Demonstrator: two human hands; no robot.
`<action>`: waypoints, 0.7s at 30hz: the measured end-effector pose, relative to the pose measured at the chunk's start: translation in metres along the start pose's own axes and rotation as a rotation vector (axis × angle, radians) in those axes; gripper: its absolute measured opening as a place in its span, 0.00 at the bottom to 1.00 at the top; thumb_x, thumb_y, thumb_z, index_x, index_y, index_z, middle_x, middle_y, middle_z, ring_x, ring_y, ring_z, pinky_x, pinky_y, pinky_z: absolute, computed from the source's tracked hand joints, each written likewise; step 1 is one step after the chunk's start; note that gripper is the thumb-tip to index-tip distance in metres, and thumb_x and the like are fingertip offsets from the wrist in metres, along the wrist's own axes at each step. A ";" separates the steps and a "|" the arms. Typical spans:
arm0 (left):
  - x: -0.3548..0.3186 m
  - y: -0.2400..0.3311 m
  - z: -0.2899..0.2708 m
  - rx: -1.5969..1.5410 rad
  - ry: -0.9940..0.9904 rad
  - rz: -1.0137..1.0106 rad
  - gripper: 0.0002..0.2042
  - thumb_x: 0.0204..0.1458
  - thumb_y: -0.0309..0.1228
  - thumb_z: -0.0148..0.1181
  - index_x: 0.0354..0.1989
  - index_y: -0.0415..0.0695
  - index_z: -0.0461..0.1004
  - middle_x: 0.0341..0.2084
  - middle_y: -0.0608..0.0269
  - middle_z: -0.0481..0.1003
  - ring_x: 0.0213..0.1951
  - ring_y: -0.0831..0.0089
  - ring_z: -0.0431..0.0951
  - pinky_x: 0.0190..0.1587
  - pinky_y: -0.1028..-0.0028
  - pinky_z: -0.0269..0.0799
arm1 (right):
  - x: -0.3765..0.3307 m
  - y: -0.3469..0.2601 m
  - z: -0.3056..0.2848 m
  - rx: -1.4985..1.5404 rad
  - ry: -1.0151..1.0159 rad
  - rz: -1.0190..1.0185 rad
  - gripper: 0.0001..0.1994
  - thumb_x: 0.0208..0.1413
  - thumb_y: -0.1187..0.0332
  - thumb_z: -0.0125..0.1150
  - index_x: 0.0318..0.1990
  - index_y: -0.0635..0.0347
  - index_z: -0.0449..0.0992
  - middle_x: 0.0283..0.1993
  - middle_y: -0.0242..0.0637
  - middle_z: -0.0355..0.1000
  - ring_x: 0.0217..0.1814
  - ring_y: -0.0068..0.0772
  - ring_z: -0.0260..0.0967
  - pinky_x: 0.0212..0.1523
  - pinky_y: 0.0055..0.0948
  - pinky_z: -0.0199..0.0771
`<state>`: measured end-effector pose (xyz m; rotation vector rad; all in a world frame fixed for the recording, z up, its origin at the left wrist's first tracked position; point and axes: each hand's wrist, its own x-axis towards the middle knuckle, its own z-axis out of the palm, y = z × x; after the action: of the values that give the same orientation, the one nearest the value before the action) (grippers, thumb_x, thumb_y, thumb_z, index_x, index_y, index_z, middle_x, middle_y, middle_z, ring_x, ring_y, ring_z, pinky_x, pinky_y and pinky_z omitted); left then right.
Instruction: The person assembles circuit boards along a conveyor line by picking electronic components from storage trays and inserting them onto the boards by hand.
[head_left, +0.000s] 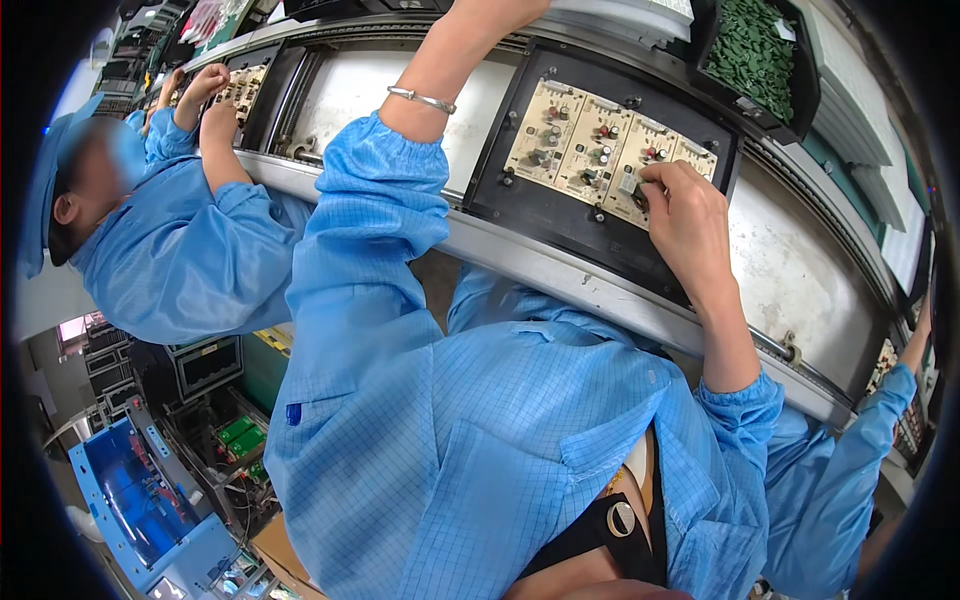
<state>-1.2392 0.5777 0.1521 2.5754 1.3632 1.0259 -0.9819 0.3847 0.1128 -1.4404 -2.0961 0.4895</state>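
A panel of tan circuit boards (pixel 572 135) lies in a flat black carrier (pixel 545 205) in front of me. Red, grey and dark components stand on the boards. My right hand (pixel 690 210) is over the panel's right part, thumb and fingers pinched close to the board surface beside a pale block-shaped component (pixel 628 184). What sits between those fingertips is too small and covered to make out. My left arm stretches far forward, a silver bracelet (pixel 422 99) at its wrist. Only the back part of my left hand (pixel 500 12) shows; the upper picture edge cuts off its fingers.
The carrier rests on a conveyor line with a metal front rail (pixel 540 265). A black bin (pixel 755 65) of small green parts stands at the far right, near stacked white trays (pixel 850 100). At left, a co-worker in blue (pixel 190 240) handles another board panel; another person's sleeve shows at right.
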 end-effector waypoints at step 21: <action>-0.050 0.044 -0.018 -0.111 -0.034 -0.007 0.11 0.49 0.33 0.70 0.40 0.43 0.81 0.36 0.55 0.82 0.41 0.54 0.83 0.46 0.59 0.78 | 0.024 0.044 -0.029 0.110 0.384 0.175 0.10 0.59 0.72 0.69 0.47 0.59 0.84 0.45 0.31 0.79 0.47 0.22 0.72 0.53 0.25 0.71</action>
<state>-1.2373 0.5086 0.1546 2.4947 1.2688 1.0212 -0.9388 0.4225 0.1156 -1.5235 -1.6282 0.3545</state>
